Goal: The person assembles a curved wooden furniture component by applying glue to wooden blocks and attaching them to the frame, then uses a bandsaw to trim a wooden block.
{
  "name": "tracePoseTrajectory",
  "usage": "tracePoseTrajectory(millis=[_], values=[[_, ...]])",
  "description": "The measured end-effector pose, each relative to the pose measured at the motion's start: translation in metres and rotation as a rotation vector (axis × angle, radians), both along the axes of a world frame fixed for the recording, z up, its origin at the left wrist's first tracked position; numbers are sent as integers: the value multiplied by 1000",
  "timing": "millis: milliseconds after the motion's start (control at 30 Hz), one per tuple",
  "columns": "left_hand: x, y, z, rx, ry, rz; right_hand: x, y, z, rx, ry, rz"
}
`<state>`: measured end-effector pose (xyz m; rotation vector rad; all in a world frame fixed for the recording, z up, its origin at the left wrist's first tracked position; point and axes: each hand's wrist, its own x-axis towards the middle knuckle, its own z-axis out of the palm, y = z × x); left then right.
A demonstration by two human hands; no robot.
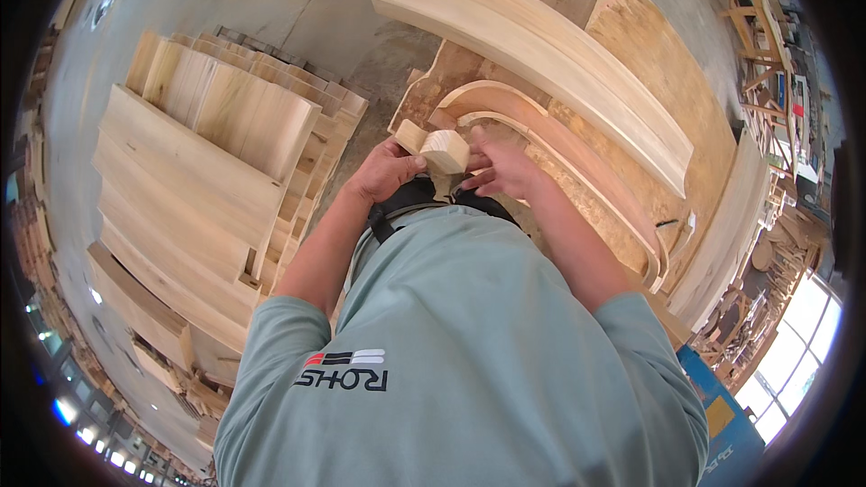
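Note:
In front of my waist, my left hand point(388, 170) is closed on a small pale wooden block point(445, 151), its thumb pressed along the near side. A second squared wooden piece point(410, 135) juts out to the left above those fingers; whether the two are joined I cannot tell. Just right of the block is my right hand point(507, 168), fingers apart and curved toward it, holding nothing that shows. Any contact between those fingertips and the block is unclear. Beyond the hands, a curved reddish wooden strip point(577, 158) lies on a worn wooden workbench point(667, 54).
A long, shaped pale board point(541, 54) lies across the far side of the workbench. To my left stand stacked wide wooden panels point(180, 171). At right are a wooden frame point(758, 54), more timber parts point(767, 257) and a blue cabinet-like object point(722, 415).

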<state>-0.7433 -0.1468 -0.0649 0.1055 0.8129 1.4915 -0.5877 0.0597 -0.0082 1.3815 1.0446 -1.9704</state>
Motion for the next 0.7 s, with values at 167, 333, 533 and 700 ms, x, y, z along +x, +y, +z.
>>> tracePoseTrajectory(millis=[167, 333, 533, 700], values=[[-2, 14, 1, -79, 36, -25, 9, -31, -32, -287, 315, -361], [-5, 10, -12, -299, -140, 111, -2, -50, -51, 103, 283, -502], [1, 25, -20, -412, 335, 54, -11, -65, -78, 389, 239, -334], [-4, 42, -22, -467, 543, 49, -13, -65, -83, 392, 246, -407]])
